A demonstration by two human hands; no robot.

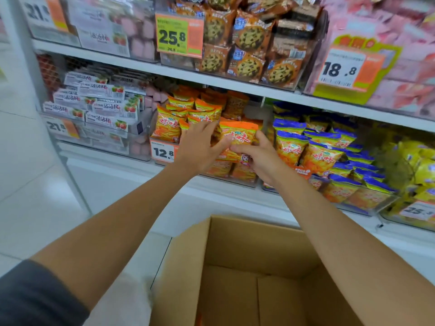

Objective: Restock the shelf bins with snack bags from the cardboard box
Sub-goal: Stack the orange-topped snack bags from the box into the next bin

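Cardboard box (pixel 247 255) sits open nearest, its bottom mostly bare. Beyond it, both hands are at the front edge of the shelf (pixel 113 164). Right hand (pixel 259 158) has fingers curled round an orange snack bag (pixel 237 135). Left hand (pixel 197 149) has fingers spread fairly straight, pressing bags in the clear bin (pixel 249 184). Step looks like placing. Next: seat the bag, release, go back to the box.

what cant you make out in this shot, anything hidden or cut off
Head view, cardboard box: near corners cut off by the bottom edge and covered by the right forearm, so leftover bags cannot be ruled out.
Head view, orange snack bag: lower half hidden behind the right hand and left hand.
Head view, far-right price tag: blurred, last digit lost at the right edge.
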